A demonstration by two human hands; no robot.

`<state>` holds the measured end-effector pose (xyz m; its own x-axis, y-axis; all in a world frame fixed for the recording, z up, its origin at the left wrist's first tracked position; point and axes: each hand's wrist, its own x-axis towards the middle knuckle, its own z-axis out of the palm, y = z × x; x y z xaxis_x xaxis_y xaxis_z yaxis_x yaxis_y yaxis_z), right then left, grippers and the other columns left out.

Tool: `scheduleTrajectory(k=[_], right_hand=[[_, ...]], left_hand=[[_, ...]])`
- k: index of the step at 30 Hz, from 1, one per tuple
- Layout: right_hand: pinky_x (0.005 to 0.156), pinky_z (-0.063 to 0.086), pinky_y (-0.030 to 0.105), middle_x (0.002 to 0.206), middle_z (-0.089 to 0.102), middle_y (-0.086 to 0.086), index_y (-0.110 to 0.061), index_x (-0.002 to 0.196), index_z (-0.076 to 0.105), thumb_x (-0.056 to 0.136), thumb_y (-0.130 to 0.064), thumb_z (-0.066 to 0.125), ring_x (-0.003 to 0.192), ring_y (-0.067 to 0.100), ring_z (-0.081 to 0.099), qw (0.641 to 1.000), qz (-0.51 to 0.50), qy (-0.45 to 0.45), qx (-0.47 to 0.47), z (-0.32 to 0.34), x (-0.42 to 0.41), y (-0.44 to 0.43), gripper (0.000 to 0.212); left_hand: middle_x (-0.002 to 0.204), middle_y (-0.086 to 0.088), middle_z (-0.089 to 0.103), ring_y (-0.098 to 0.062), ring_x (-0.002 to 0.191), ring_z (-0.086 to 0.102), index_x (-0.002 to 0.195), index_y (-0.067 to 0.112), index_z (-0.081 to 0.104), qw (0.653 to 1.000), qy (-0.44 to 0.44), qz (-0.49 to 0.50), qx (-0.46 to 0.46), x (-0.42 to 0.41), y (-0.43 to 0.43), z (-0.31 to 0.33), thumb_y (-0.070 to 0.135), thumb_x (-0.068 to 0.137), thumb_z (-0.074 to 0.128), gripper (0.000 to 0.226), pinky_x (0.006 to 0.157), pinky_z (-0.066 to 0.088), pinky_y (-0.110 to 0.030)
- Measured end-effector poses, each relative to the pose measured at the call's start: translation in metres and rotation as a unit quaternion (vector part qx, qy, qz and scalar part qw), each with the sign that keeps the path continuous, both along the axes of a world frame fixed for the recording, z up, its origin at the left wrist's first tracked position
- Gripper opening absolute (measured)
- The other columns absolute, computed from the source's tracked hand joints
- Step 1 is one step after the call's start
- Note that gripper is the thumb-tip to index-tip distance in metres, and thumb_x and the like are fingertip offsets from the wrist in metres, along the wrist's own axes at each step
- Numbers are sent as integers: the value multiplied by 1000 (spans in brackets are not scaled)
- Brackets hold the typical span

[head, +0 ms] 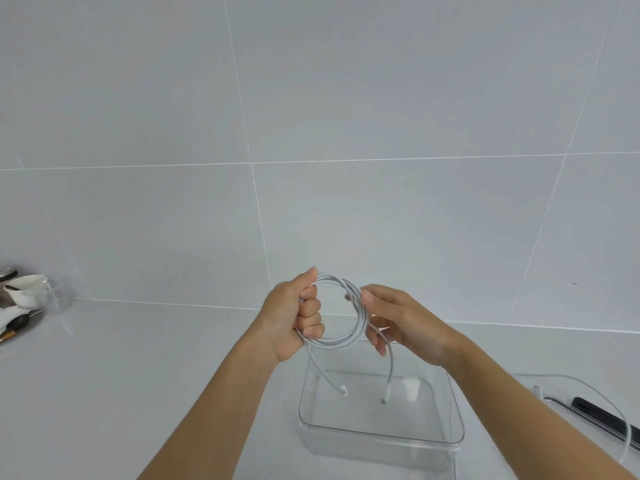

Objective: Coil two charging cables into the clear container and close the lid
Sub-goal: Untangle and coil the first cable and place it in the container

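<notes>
Within the left grip (294,317), cable (332,342) loops vanish.

Light: bright, even, diffuse, cool grey-white. Shadows: faint, soft, on counter (138,358) left of grip. Glare: mild sheen on clear container (381,434) rim below grip. White cable (360,320) in grip: low contrast against wall (381,220). Distortion: I note grout lines (252,163) slanting above grip. Cup (26,289) far left of grip: soft.
</notes>
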<state>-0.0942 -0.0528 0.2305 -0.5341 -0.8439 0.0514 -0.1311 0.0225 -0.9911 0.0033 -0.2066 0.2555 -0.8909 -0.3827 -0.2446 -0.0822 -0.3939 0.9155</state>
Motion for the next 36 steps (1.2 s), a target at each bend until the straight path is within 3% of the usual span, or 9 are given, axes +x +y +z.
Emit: scheduleTrajectory(k=[3,8,12,19,22,26,28,32,36], right_hand=[[44,27,19,68,51,-4,-20,110,58,95,-42,42,50,9,38,998,-52,44,-4,3,11,-12,31],[46,28,18,49,36,-12,-12,88,59,98,-29,42,46,6,31,979,-153,118,-57,-7,13,-22,26],[47,30,16,45,40,-14,-15,82,58,97,-25,44,44,3,36,967,-173,178,-62,-13,11,-24,23],[50,32,17,57,40,-5,-30,76,52,97,-25,44,52,8,36,948,-206,241,-27,-16,7,-21,24],[49,30,18,56,38,-5,-22,79,54,97,-25,43,50,8,33,945,-214,245,-7,-21,3,-16,22],[44,27,16,54,37,-4,-13,84,55,97,-24,43,44,9,32,938,-240,249,3,-25,-3,-12,21],[44,26,17,55,36,-3,-11,84,55,98,-24,42,45,9,30,938,-247,244,10,-25,-5,-10,23],[47,28,22,57,37,-1,-14,81,54,98,-26,40,56,18,34,942,-248,225,12,-23,-4,-11,25],[47,30,23,55,38,-3,-17,78,53,98,-26,40,56,19,36,943,-241,229,7,-19,-1,-15,26]], left_hand=[[38,7,17,-9,29,14,51,19,29,1000,-16,-23,-14,-4,12,-1,35,93,49,49,36,17,-16],[40,6,20,-9,31,17,54,17,33,999,-20,-34,3,-4,16,-2,37,93,50,47,35,27,-19],[46,2,33,-13,39,33,55,16,40,997,-33,-64,-7,-2,13,-5,43,92,50,47,56,49,-31],[79,-11,62,-22,75,61,79,6,61,988,-102,-87,-74,5,4,-12,58,87,45,55,75,58,-45],[87,-15,59,-25,81,59,93,-3,63,982,-116,-72,-128,9,1,-15,47,93,44,53,68,59,-39],[84,-18,58,-23,71,59,83,-6,58,978,-119,-99,-137,17,-8,-22,17,96,47,29,61,59,-32],[82,-16,59,-22,74,59,77,-5,60,979,-106,-119,-127,20,-14,-27,9,95,49,25,66,59,-32],[91,-8,67,-20,98,58,71,6,70,987,-38,-147,-49,21,-15,-37,15,79,62,15,98,44,-40],[105,-12,72,-25,101,66,76,2,73,988,48,-116,90,17,1,-47,14,73,59,18,98,48,-38]])
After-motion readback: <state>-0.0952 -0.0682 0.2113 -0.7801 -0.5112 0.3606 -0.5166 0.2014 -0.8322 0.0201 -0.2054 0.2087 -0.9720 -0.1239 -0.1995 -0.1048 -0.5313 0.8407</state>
